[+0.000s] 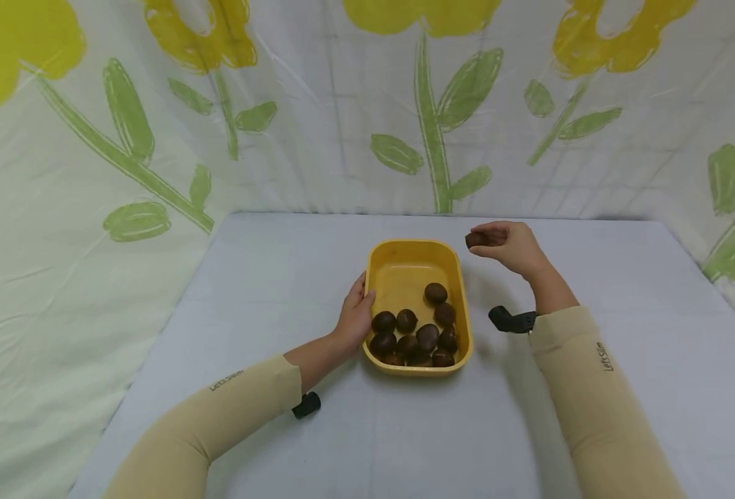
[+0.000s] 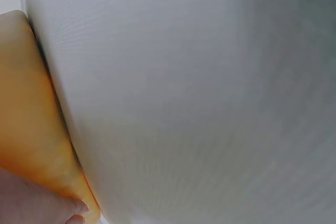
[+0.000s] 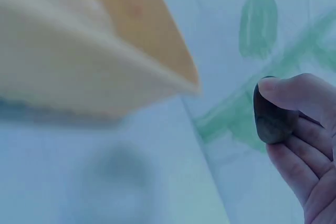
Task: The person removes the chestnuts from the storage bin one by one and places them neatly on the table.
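Observation:
A yellow plastic container [image 1: 399,277] with rounded corners holds several dark brown chestnuts [image 1: 426,337], gathered mostly at its near end. At its left wall, my left hand [image 1: 353,317] grips the side with the thumb at the rim. The left wrist view catches only some fingertips [image 2: 76,208] against the container's outer wall [image 2: 31,108]. Beyond the right far corner, my right hand [image 1: 517,248] is raised and pinches one chestnut [image 1: 475,240]. In the right wrist view that chestnut [image 3: 274,118] sits between thumb and fingers, apart from the container.
A white cloth covers the table [image 1: 267,277]. Behind it hangs a pale curtain [image 1: 305,138] printed with yellow flowers and green leaves. Black wrist devices [image 1: 512,320] are worn near both cuffs.

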Demonstrator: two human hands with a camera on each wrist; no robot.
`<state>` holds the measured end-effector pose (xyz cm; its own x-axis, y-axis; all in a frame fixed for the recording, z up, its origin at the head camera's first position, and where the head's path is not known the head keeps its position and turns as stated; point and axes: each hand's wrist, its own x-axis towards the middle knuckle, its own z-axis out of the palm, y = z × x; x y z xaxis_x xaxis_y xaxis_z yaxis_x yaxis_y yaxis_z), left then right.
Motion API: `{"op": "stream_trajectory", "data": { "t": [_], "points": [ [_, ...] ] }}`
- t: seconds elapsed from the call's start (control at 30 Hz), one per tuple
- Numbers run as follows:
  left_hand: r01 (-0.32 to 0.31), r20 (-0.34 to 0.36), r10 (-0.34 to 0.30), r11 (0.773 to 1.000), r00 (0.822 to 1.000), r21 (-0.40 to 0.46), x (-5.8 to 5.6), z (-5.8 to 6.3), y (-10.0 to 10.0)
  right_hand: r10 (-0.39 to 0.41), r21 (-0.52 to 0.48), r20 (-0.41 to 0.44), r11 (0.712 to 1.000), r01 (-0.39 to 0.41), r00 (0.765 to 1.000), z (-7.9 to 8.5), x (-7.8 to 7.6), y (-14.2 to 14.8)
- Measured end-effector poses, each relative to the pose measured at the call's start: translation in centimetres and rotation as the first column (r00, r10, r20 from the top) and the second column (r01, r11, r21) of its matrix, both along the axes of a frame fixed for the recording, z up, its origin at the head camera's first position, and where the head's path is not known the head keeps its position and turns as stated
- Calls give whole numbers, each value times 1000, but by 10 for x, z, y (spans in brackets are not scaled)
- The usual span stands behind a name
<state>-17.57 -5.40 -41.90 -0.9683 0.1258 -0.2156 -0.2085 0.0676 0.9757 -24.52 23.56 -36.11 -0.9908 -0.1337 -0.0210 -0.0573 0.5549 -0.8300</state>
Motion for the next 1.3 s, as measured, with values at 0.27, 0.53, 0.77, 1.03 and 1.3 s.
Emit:
{"op": "stream_trajectory", "data": {
  "t": [0.27, 0.53, 0.77, 1.03, 1.3],
  "points": [
    [4, 7, -4, 1000, 1000, 17, 0, -2, -1, -40, 61, 32, 997, 38, 999, -12, 4, 33],
    [6, -22, -6, 1000, 1000, 12, 0, 0, 0, -59, 92, 98, 994, 50, 993, -36, 8, 43],
    [15, -35, -15, 1000, 999, 19, 0, -1, -1, -49, 115, 118, 993, 35, 992, -58, 3, 39],
    [8, -33, -8, 1000, 999, 12, 0, 0, -1, -59, 150, 100, 988, 43, 993, -65, 2, 31],
    [3, -28, -3, 1000, 1000, 3, 0, 0, -1, -57, 186, 70, 982, 43, 996, -67, 1, 27]
  ]
}}
